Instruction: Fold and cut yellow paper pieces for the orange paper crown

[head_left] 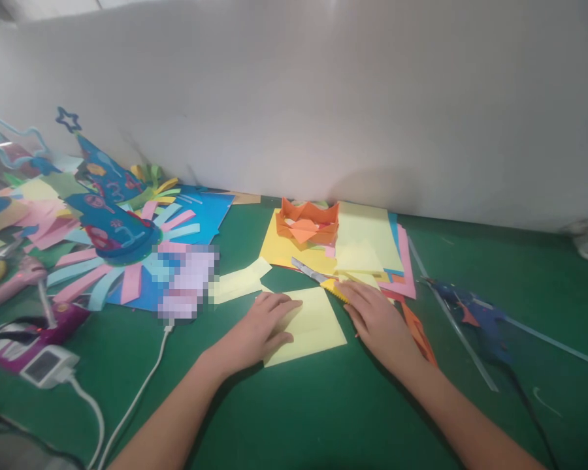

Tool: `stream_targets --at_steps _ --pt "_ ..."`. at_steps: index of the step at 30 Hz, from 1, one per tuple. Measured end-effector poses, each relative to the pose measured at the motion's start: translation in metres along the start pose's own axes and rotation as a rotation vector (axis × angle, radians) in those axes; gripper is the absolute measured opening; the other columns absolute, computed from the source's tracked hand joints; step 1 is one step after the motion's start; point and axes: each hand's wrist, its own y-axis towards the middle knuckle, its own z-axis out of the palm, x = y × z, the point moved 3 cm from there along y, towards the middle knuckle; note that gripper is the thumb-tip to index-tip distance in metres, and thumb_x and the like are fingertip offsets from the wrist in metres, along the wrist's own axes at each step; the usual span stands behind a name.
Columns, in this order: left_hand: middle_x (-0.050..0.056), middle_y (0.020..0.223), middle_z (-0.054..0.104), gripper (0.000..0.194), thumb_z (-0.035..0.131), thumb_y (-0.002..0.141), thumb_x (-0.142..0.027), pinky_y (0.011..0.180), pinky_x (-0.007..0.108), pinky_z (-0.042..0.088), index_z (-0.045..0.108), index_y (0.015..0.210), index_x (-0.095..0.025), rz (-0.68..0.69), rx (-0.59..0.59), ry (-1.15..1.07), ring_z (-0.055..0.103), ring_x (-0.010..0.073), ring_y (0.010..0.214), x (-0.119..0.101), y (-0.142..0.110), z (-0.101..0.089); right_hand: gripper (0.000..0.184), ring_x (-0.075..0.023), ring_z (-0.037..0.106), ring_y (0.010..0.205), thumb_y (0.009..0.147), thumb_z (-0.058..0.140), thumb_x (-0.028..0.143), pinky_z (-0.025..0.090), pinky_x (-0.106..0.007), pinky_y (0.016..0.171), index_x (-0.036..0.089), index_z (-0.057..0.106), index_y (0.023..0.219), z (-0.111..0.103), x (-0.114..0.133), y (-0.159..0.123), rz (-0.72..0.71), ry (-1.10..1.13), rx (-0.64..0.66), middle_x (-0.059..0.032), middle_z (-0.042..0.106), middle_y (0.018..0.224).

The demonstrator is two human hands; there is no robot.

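Note:
My left hand (267, 329) lies on a pale yellow paper sheet (313, 326), fingers stretched out and pressing it flat against the green table. To the right of that sheet, my right hand (375, 316) has its fingers around the yellow ridged handle of a utility knife (318, 275). The grey blade points away to the upper left, over the table; part of the handle is hidden under the fingers. Just left of the sheet is a loose pale yellow strip (240, 281). An orange paper crown (308, 222) sits beyond on stacked coloured paper (365, 228).
Blue cone hats (122, 228) with paper fringes stand at left, near a pink glue gun (17, 284), a power strip (61, 326) and white cables. A blue glue gun (480, 320) and clear glue sticks (463, 336) lie at right. A pale wall (294, 98) rises behind.

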Motion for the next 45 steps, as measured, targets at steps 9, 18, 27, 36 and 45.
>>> stream_targets --at_steps 9,18,27,36,45 --pt "0.009 0.110 0.053 0.030 0.046 0.089 -0.015 0.086 0.034 0.044 0.046 0.118 -0.021 0.130 -0.043 0.025 0.047 0.0203 0.103 -0.009 -0.001 -0.002 0.040 -0.0213 0.056 0.109 0.089 0.033 0.018 0.048 -0.036 0.088 0.021 0.052 0.124 -0.022 0.005 0.000 0.135 0.156 0.009 -0.0073 0.061 0.120" --pt "0.006 0.097 0.054 0.013 0.043 0.090 -0.012 0.079 0.029 0.041 0.054 0.090 -0.019 0.220 -0.033 0.166 0.048 0.0168 0.091 -0.009 -0.001 -0.007 0.036 -0.0194 0.060 0.084 0.082 0.033 0.015 0.047 -0.031 0.068 0.024 0.064 0.097 -0.031 0.003 0.001 0.188 0.189 0.341 -0.0023 0.068 0.092" --pt "0.008 0.112 0.051 0.013 0.054 0.083 -0.018 0.090 0.035 0.044 0.053 0.095 -0.020 0.071 -0.066 0.113 0.048 0.0210 0.106 -0.007 -0.002 -0.013 0.032 -0.0216 0.057 0.092 0.087 0.045 0.023 0.047 -0.036 0.076 0.026 0.060 0.115 -0.029 0.010 0.003 -0.058 0.129 0.296 -0.0068 0.062 0.103" --pt "0.008 0.121 0.053 0.016 0.056 0.083 -0.021 0.097 0.040 0.041 0.054 0.098 -0.021 0.027 -0.053 0.101 0.045 0.0230 0.115 -0.003 -0.002 -0.013 0.035 -0.0186 0.054 0.076 0.091 0.040 0.016 0.043 -0.030 0.063 0.029 0.063 0.114 -0.027 0.009 0.002 -0.223 0.046 0.267 -0.0070 0.060 0.086" --pt "0.007 0.105 0.058 0.019 0.042 0.091 -0.015 0.087 0.031 0.046 0.060 0.096 -0.018 0.035 -0.065 0.052 0.054 0.0172 0.099 0.004 0.001 -0.011 0.039 -0.0170 0.051 0.073 0.092 0.037 0.016 0.040 -0.029 0.062 0.034 0.064 0.114 -0.027 0.003 -0.006 -0.259 0.017 0.259 -0.0063 0.057 0.085"
